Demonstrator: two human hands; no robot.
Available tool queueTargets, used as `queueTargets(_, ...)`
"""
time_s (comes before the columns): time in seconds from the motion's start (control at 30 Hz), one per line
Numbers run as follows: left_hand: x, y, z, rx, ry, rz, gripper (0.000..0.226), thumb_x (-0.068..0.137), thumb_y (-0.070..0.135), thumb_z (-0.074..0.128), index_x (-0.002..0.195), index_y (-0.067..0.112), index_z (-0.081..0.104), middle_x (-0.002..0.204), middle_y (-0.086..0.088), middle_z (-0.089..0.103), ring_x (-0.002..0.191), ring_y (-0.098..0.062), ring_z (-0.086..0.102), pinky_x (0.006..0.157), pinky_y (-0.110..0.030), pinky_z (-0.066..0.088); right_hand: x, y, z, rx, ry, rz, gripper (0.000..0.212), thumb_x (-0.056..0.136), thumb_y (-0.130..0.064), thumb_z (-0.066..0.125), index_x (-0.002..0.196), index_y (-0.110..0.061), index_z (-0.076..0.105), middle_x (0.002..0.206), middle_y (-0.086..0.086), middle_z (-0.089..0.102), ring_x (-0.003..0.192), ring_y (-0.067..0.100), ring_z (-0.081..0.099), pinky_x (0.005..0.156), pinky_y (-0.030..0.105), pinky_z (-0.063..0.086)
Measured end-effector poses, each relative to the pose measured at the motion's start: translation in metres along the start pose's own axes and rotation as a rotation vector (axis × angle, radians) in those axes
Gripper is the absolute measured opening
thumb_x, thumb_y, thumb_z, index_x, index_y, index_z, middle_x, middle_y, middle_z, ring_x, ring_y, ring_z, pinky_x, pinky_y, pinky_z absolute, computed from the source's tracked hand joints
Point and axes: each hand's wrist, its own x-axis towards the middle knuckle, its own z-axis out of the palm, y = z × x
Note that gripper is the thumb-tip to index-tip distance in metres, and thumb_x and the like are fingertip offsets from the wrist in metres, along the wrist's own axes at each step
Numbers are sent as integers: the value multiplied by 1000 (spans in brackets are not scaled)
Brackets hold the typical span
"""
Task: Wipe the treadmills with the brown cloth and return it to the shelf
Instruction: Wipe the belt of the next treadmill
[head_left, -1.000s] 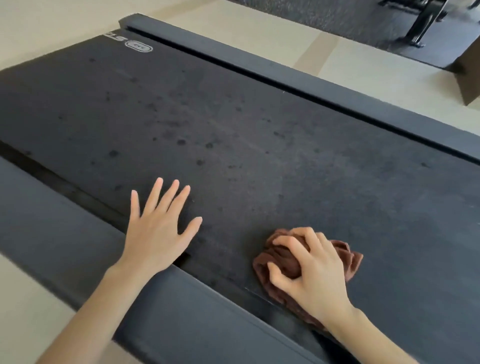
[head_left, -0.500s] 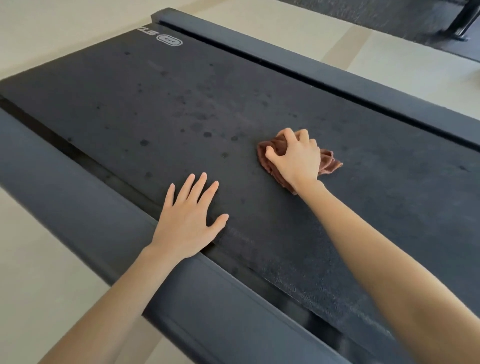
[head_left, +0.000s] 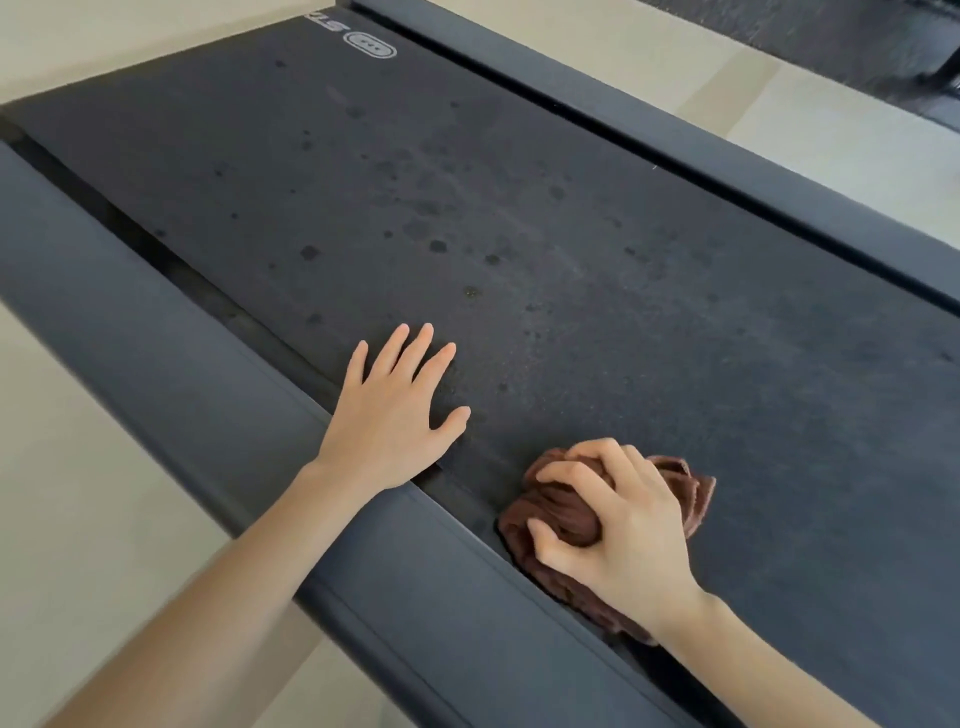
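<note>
setting: gym or fitness room. evidence: treadmill belt (head_left: 519, 234), wide, dark and spotted, fills the centre; grey side rail (head_left: 156, 338) at 8 o'clock; far rail (head_left: 675, 135) at 2 o'clock; printed logo (head_left: 371, 45) at 12 o'clock; pale beige floor (head_left: 78, 493) at 9 o'clock; dark rubber mat (head_left: 831, 31) at 1 o'clock.

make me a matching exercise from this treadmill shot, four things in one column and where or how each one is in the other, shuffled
Things
1. left hand
2. right hand
3. brown cloth
4. oval logo

States
a. bunched up under a hand
b. printed at the far end of the belt
c. flat and open on the belt
d. curled round the brown cloth

Pairs: 1-c, 2-d, 3-a, 4-b
</note>
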Motion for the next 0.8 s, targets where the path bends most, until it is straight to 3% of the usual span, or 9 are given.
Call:
queueTargets(0.17, 4, -36, -22, -209, 69, -2, 43, 97, 30, 44, 139, 23, 45, 148, 8, 38, 139, -7, 27, 115, -31, 14, 24, -3, 6, -9, -83, -28, 35, 73, -47, 62, 97, -23, 69, 101, 1, 60, 84, 22, 55, 75, 37, 47)
queueTargets(0.27, -12, -67, -28, -18, 37, -87, 52, 95, 38, 43, 145, 24, 34, 155, 3, 25, 143, -14, 18, 117, -40, 10, -10, 6, -3, -5, -74, -74, 35, 72, -47, 65, 100, -27, 65, 105, -1, 57, 85, 22, 53, 76, 37, 46)
queueTargets(0.37, -21, -71, -22, 68, 6, -86, 59, 95, 44, 38, 149, 25, 23, 157, 4, 15, 145, -15, 10, 117, -39, 7, -11, 5, 4, 2, -1, -66, 31, 68, -44, 68, 93, -27, 66, 99, -4, 59, 82, 21, 54, 70, 37, 46)
queueTargets(0.5, -18, -71, -21, 87, 5, -80, 60, 95, 47, 37, 149, 26, 21, 158, 6, 13, 145, -14, 7, 116, -34, 6, 57, -18, 38, 22, -24, -86, 29, 70, -48, 66, 90, -27, 68, 95, -3, 59, 81, 21, 55, 70, 35, 46)
queueTargets(0.63, -19, -71, -22, 101, -12, -81, 59, 95, 47, 36, 149, 27, 20, 158, 6, 13, 145, -15, 7, 116, -34, 8, 117, -38, 64, -24, -78, -45, 34, 80, -50, 62, 103, -26, 65, 106, 0, 57, 88, 23, 52, 78, 39, 46)
queueTargets(0.8, -20, -70, -24, 119, -37, -80, 58, 96, 45, 35, 149, 26, 18, 158, 5, 11, 145, -15, 6, 116, -34, 8, 50, -12, 27, 35, -127, -133, 35, 76, -47, 63, 104, -26, 64, 109, 1, 55, 89, 23, 51, 78, 38, 45)
